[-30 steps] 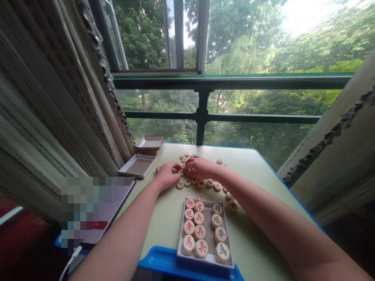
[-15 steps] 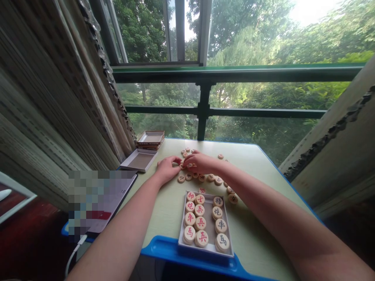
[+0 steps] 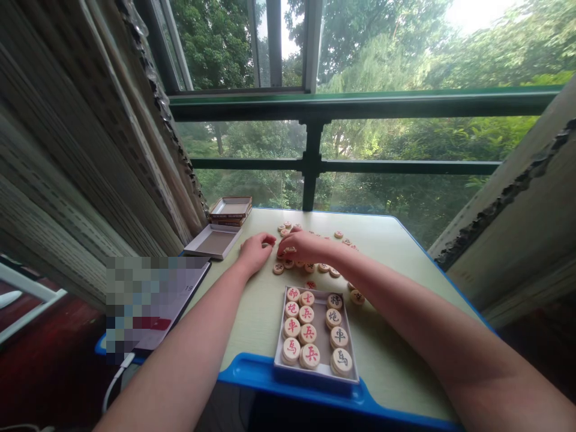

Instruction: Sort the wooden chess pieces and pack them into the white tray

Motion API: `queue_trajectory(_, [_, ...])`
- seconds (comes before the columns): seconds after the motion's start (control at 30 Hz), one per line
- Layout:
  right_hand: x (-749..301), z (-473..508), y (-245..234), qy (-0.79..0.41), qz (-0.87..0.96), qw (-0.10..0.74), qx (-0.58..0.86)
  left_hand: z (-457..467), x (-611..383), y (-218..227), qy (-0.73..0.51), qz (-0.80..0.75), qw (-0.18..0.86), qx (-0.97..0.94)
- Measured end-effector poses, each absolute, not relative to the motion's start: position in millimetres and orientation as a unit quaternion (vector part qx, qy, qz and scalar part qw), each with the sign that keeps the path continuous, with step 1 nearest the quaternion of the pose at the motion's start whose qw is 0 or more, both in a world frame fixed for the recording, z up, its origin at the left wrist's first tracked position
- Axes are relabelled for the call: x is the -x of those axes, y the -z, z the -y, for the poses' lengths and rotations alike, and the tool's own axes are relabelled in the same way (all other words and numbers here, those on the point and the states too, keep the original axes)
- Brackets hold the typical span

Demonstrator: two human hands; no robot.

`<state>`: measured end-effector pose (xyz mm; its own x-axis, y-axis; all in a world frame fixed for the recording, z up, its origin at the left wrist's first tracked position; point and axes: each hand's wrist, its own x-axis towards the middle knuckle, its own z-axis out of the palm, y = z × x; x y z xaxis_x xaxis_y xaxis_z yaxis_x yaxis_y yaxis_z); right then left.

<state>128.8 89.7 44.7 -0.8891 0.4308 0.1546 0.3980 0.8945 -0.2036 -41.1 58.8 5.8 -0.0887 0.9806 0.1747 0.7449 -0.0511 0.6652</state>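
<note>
Round wooden Chinese chess pieces point(image 3: 278, 269) with carved characters lie in a loose spread on the pale table. My right hand point(image 3: 305, 245) is over the left part of this spread, its fingers bent down and closed around a piece that they mostly cover. Just left of it, my left hand point(image 3: 256, 252) rests at table height, thumb and forefinger curved with a gap between them and no piece visible there. Closer to me, a shallow box tray point(image 3: 318, 376) holds stacked pieces: red-lettered ones point(image 3: 309, 355) in two columns at left, black-lettered ones point(image 3: 341, 361) in one column at right.
At the table's left edge lie an empty box lid point(image 3: 213, 242) and a stack of small boxes point(image 3: 231, 207). A tablet point(image 3: 168, 312) with a white cable is at left. A blue rim point(image 3: 252, 367) edges the table point(image 3: 396, 264); curtains and a railed window surround it.
My left hand has drawn slightly left, away from the pieces and my right hand. The right hand has shifted a little left over the pieces. The tray's contents look the same.
</note>
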Motion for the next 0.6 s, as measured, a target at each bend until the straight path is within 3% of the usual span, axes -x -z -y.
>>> queue_trajectory(0.3, [-135,-95,-50,-0.080,0.958,0.113,0.251,-63,43,1,-0.334,-0.659,0.195,-0.645])
queue_trajectory(0.43, [-140,-95,-61,-0.064,0.933,0.110,0.335,-59,39,-5,-0.318,-0.664,0.180,-0.652])
queue_trajectory(0.6, [-152,-90,-77,-0.114,0.910,0.005,0.398,-56,35,-10,-0.272,-0.665,0.126,-0.684])
